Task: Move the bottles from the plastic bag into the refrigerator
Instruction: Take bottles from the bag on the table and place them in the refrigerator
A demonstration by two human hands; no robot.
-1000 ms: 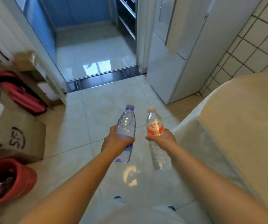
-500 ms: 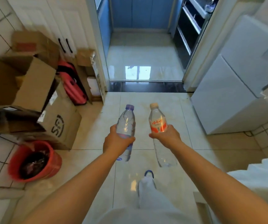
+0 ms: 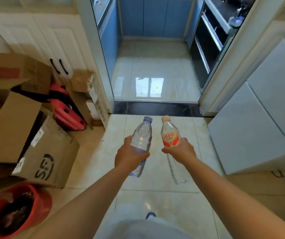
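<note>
Left hand point(image 3: 129, 155) curled round the mid-body of the purple-capped bottle point(image 3: 142, 135); right hand point(image 3: 181, 150) curled round the red-labelled bottle point(image 3: 170, 135) just below its label. Both grips are closed on the bottles, neither spread. Each bottle runs through its grip: neck and cap project forward and upward beyond the fingers, base projects back beneath the wrist. The two bottles are held side by side, close but apart, over the floor point(image 3: 155, 187).

Change over the last second: the view has swung left, so the pale bench formerly at right has left the frame, the fridge point(image 3: 258, 131) now stands at the right edge with its doors closed, and the doorway point(image 3: 155, 66) lies straight ahead. The hands have kept their holds throughout. Reading: the carry is under way, and since both hands are occupied, opening the fridge will probably require freeing one.

At left, cardboard boxes point(image 3: 35, 152) and a red bin point(image 3: 19, 211).
</note>
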